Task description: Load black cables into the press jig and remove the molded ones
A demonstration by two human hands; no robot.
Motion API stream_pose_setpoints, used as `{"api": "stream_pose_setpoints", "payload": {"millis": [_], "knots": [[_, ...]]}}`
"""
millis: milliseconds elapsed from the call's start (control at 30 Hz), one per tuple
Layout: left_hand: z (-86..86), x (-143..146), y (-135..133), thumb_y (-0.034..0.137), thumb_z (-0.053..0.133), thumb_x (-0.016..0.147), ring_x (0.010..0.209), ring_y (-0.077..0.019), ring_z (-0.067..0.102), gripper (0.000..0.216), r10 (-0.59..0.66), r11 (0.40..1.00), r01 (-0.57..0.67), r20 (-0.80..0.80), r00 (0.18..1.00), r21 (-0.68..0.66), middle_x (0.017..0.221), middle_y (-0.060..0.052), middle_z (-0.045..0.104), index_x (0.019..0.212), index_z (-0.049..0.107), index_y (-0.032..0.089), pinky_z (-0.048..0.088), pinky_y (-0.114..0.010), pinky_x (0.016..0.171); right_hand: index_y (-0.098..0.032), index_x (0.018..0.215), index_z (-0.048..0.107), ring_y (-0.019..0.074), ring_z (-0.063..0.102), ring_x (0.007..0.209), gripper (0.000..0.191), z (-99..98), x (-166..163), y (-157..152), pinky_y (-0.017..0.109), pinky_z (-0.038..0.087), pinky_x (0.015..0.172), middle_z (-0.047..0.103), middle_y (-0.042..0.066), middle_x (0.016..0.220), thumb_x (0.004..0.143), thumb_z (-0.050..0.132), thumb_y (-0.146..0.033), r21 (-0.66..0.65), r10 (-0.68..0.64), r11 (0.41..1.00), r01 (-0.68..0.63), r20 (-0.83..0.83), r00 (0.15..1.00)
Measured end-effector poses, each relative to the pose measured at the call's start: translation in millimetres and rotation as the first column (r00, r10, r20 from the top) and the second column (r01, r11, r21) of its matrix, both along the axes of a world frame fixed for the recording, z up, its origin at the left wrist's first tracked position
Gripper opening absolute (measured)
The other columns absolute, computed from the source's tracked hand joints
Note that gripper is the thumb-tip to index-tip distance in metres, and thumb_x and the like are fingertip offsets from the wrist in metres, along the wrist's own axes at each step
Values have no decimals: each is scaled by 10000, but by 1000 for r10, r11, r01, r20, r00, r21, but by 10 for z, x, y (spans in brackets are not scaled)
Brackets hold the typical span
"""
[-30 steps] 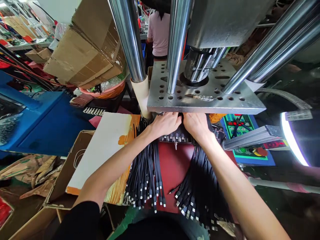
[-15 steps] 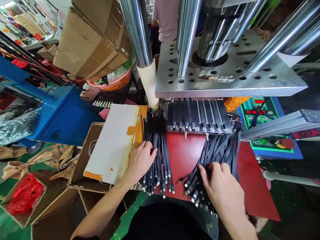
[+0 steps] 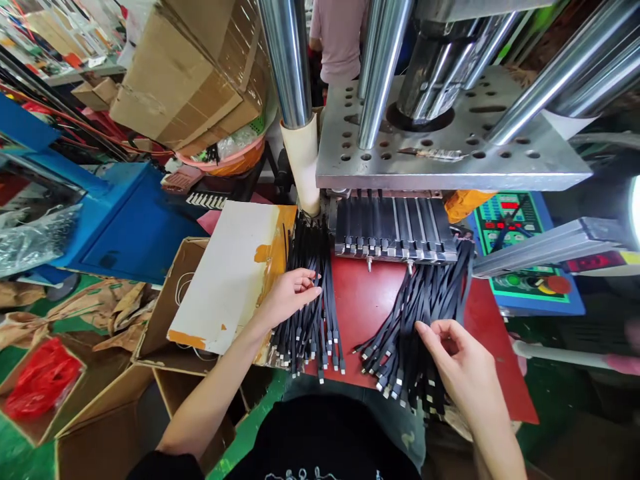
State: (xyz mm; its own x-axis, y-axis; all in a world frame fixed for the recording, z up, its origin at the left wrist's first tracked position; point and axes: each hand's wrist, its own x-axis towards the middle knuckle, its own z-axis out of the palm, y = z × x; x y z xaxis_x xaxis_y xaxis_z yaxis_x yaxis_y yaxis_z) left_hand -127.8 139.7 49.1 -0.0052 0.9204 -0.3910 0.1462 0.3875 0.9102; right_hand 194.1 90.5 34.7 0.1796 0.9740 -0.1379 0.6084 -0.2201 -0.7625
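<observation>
My left hand (image 3: 291, 295) rests on the left bundle of black flat cables (image 3: 315, 320), its fingertips pinched together on a few strands. My right hand (image 3: 463, 370) lies over the right bundle of black cables (image 3: 417, 313), fingers curled and thumb against forefinger on some of them. Both bundles fan out over a red mat (image 3: 367, 303), their metal-tipped plugs towards me. Beyond them a black mould fixture (image 3: 395, 230) holds a row of cable ends under the press plate (image 3: 450, 163).
Steel columns (image 3: 290, 60) rise from the press. A white board (image 3: 227, 280) lies over open cardboard boxes (image 3: 165, 313) at the left. A control panel (image 3: 520, 247) and a metal bar (image 3: 545, 247) are at the right. A person in pink (image 3: 337, 37) stands behind.
Both hands came back from the mould fixture to the two cable bundles. My right hand has lifted slightly and closed its fingers on some cables; the left has pinched strands.
</observation>
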Motion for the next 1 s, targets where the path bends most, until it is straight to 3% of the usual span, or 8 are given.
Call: {"api": "stream_pose_setpoints", "payload": {"millis": [167, 333, 400, 533, 667, 767, 867, 1000], "knots": [[313, 109, -85, 598, 867, 779, 519, -64, 471, 456, -48, 999, 49, 120, 992, -5, 693, 47, 580, 848, 715, 174, 390, -197, 461, -268, 662, 452, 165, 414, 567, 638, 53, 5, 12, 308, 376, 545, 426, -31, 629, 914, 598, -835, 6, 12, 1000, -12, -31, 999], [656, 354, -291, 598, 852, 837, 460, -67, 481, 445, -194, 976, 214, 286, 938, -41, 655, 41, 602, 779, 697, 185, 392, -208, 429, -250, 800, 607, 172, 465, 582, 608, -19, 50, 62, 302, 407, 546, 506, -31, 653, 855, 680, -850, -48, -43, 998, 33, -227, 973], [603, 516, -337, 605, 861, 832, 461, -83, 512, 456, -268, 947, 308, 315, 911, -87, 621, 42, 607, 765, 691, 188, 408, -213, 429, -234, 834, 659, 177, 472, 579, 638, -27, 80, 71, 305, 408, 542, 521, -25, 643, 829, 687, -870, -64, -74, 996, 61, -221, 973], [217, 908, -343, 714, 855, 795, 448, -96, 528, 553, -313, 906, 395, 384, 868, -154, 568, 43, 602, 793, 749, 172, 406, -225, 433, -226, 859, 711, 193, 489, 563, 636, 44, 57, -65, 310, 405, 525, 519, -10, 621, 972, 537, -827, -32, -90, 996, 86, -129, 988], [-23, 1168, -327, 815, 874, 705, 447, -74, 482, 702, -182, 941, 305, 536, 824, -150, 580, 46, 588, 874, 806, 137, 376, -220, 429, -237, 768, 632, 166, 440, 529, 573, 204, -156, -366, 292, 363, 494, 472, -23, 605, 1064, 493, -707, -49, 156, 983, -176, -274, 949], [41, 1155, -367, 827, 847, 742, 433, -65, 452, 709, -161, 954, 272, 549, 820, -127, 565, 44, 574, 861, 801, 130, 349, -218, 425, -227, 638, 520, 149, 456, 541, 592, 342, -267, -481, 282, 368, 528, 492, -18, 584, 1066, 539, -637, -94, 388, 893, -440, -335, 859], [164, 1045, -487, 763, 808, 838, 453, -75, 482, 629, -270, 936, 343, 464, 844, -79, 582, 32, 583, 820, 774, 135, 372, -221, 446, -207, 694, 643, 151, 526, 592, 499, 444, -274, -403, 265, 417, 573, 612, -6, 651, 998, 684, -600, -177, 470, 797, -577, -416, 778], [263, 920, -692, 558, 795, 916, 499, -80, 489, 485, -379, 912, 409, 317, 869, -31, 610, 31, 557, 687, 670, 150, 363, -230, 489, -195, 816, 734, 153, 536, 639, 495, 459, -386, -210, 259, 452, 570, 665, 24, 773, 982, 703, -661, -75, 267, 930, -359, -536, 801]]}}
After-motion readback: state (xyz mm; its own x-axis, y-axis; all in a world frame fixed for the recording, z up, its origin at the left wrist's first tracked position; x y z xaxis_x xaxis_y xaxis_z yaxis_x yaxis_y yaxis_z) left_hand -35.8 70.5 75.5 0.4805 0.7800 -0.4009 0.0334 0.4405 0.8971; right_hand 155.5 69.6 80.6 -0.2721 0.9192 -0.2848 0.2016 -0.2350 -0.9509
